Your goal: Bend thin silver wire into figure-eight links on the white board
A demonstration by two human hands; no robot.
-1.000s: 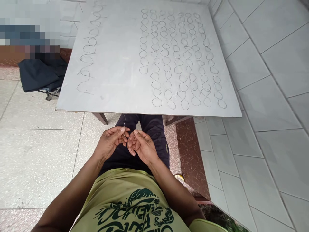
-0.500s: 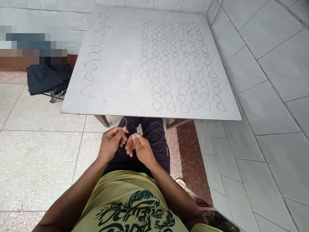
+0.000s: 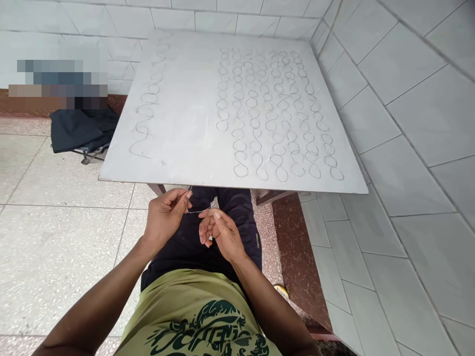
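In the head view, a thin pale strand [image 3: 199, 212] runs between the person's two hands, over the lap and just off the near edge of the desk [image 3: 189, 109]. The left hand [image 3: 166, 213] pinches it between thumb and forefinger, with a short piece sticking up beyond the fingertips. The right hand [image 3: 221, 231] has its thumb and forefinger together at the strand's right end, its other fingers curled; a small white and orange spot shows by them, too small to identify.

On the right of the desk stand columns of dark figure-eight outlines [image 3: 276, 116]; along the left runs a row of looping lines [image 3: 148, 94]. Whether these are drawn or laid on, I cannot tell. Dark cloth [image 3: 77, 129] lies on a folding frame at the far left. A tiled wall [image 3: 393, 138] rises on the right.
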